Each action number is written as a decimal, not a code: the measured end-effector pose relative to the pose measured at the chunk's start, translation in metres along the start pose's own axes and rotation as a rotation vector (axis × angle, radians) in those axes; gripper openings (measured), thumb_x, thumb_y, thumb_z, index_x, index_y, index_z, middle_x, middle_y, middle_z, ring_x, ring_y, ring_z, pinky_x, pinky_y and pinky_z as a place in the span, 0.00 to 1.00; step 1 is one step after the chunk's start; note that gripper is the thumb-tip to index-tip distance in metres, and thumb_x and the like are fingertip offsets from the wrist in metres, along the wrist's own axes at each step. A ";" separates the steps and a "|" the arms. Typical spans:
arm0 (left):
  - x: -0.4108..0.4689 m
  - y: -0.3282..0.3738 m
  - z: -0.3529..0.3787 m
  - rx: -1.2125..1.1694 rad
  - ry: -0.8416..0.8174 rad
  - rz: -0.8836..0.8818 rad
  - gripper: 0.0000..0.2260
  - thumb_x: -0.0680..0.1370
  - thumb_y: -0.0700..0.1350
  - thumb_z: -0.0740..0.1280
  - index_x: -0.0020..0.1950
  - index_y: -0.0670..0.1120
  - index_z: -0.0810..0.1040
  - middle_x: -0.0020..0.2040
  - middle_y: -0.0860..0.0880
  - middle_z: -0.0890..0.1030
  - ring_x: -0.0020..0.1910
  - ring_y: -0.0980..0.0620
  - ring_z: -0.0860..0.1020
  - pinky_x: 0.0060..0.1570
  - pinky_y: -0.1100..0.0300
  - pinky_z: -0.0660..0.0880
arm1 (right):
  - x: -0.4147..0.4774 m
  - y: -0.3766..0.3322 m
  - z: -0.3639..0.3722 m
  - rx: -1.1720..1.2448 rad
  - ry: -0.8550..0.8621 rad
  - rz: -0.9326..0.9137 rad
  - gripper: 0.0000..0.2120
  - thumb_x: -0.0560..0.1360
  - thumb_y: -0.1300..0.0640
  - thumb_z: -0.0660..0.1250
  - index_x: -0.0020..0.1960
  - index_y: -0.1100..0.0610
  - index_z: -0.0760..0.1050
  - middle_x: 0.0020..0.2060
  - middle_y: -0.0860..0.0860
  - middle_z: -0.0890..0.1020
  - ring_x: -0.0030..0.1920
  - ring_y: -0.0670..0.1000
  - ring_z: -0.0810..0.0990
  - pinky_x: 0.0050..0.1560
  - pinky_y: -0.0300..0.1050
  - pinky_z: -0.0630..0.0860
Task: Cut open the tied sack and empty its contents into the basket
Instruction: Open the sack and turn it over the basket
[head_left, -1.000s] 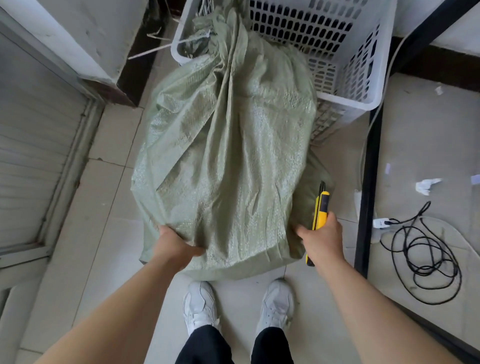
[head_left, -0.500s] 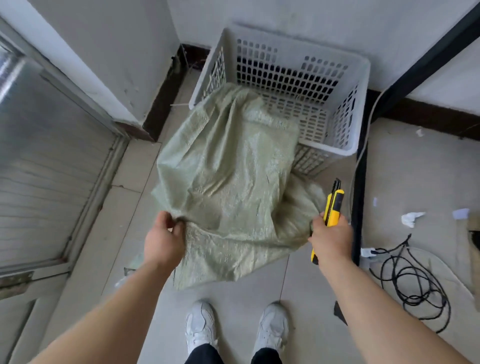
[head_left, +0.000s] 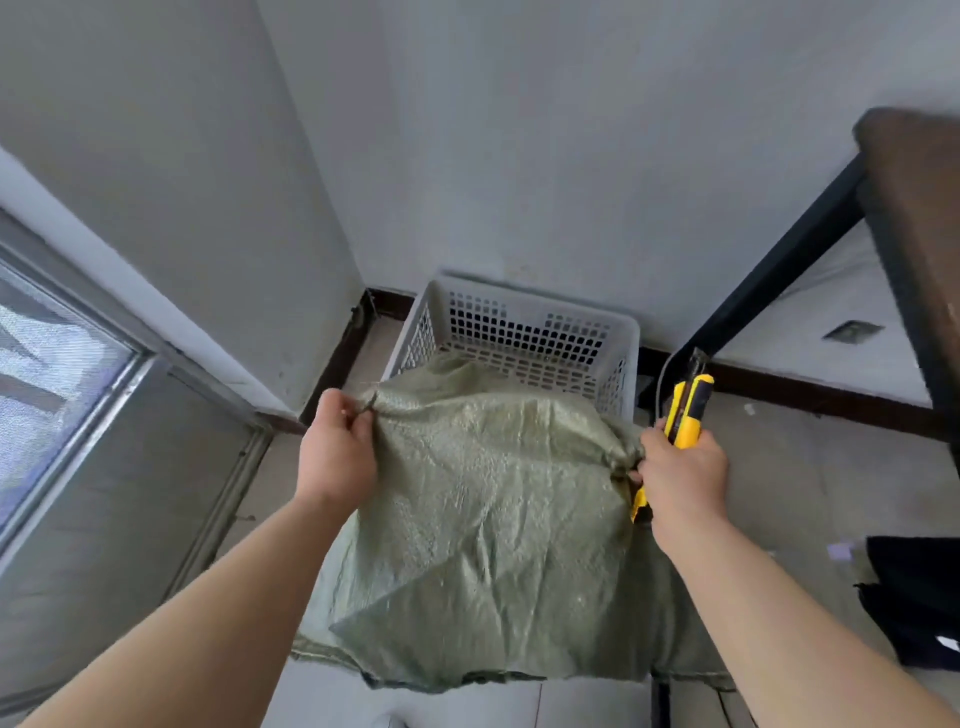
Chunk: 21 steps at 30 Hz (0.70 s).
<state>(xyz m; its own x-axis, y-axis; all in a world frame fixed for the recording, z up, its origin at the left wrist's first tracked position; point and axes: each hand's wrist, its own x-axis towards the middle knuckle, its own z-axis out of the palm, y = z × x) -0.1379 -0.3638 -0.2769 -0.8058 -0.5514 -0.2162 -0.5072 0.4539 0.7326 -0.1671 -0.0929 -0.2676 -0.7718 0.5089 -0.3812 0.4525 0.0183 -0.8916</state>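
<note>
The green woven sack (head_left: 483, 525) is hanging limp and flat between the two hands, stretched out like a sheet in front of the white perforated plastic basket (head_left: 524, 332). Its upper edge is lying across the near rim of the basket, and its lower edge is drooping toward the tiled floor (head_left: 810, 467). The fabric is showing creases and a diagonal fold, with no bulge in it. What is lying inside the basket cannot be told, since the sack is covering the near part.

The left hand (head_left: 337, 452) is pinching the sack's upper left corner, fingers curled closed on a bunched bit of fabric. The right hand (head_left: 680, 478) is gripping the upper right corner of the sack and, in the same closed fist, is holding a yellow and black utility knife (head_left: 685, 410), which is pointing up and away from the person. Whether the blade is out cannot be told.

The basket is sitting on the floor in the corner, against the grey wall (head_left: 519, 156) and its dark skirting. On the left a metal-framed door or window (head_left: 67, 374) is standing. On the right the black leg (head_left: 779, 260) of a dark-topped desk (head_left: 914, 208) is slanting up, and a black object (head_left: 914, 597) is lying on the floor below it.
</note>
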 end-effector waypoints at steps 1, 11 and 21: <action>0.008 0.012 -0.001 -0.009 0.003 0.008 0.06 0.81 0.43 0.59 0.54 0.40 0.70 0.46 0.46 0.77 0.46 0.44 0.74 0.46 0.55 0.68 | 0.004 -0.010 0.001 0.008 0.002 -0.013 0.07 0.76 0.66 0.64 0.42 0.56 0.71 0.29 0.51 0.70 0.25 0.49 0.67 0.27 0.42 0.69; 0.111 0.090 0.015 -0.106 0.044 0.073 0.01 0.80 0.41 0.60 0.51 0.45 0.69 0.45 0.49 0.75 0.47 0.47 0.72 0.48 0.58 0.64 | 0.069 -0.075 0.047 0.027 0.146 -0.110 0.08 0.74 0.63 0.65 0.40 0.51 0.71 0.30 0.50 0.72 0.27 0.49 0.69 0.29 0.43 0.67; 0.214 0.142 0.026 -0.092 0.013 0.224 0.10 0.78 0.36 0.56 0.47 0.49 0.74 0.34 0.51 0.75 0.30 0.53 0.71 0.28 0.69 0.66 | 0.114 -0.121 0.097 0.086 0.295 -0.158 0.04 0.73 0.64 0.65 0.46 0.56 0.74 0.30 0.50 0.72 0.25 0.46 0.70 0.26 0.40 0.69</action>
<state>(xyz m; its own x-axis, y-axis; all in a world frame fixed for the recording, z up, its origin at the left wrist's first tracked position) -0.3904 -0.3992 -0.2353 -0.8908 -0.4530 -0.0338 -0.2857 0.5010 0.8169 -0.3531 -0.1212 -0.2266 -0.6614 0.7326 -0.1605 0.2884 0.0509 -0.9561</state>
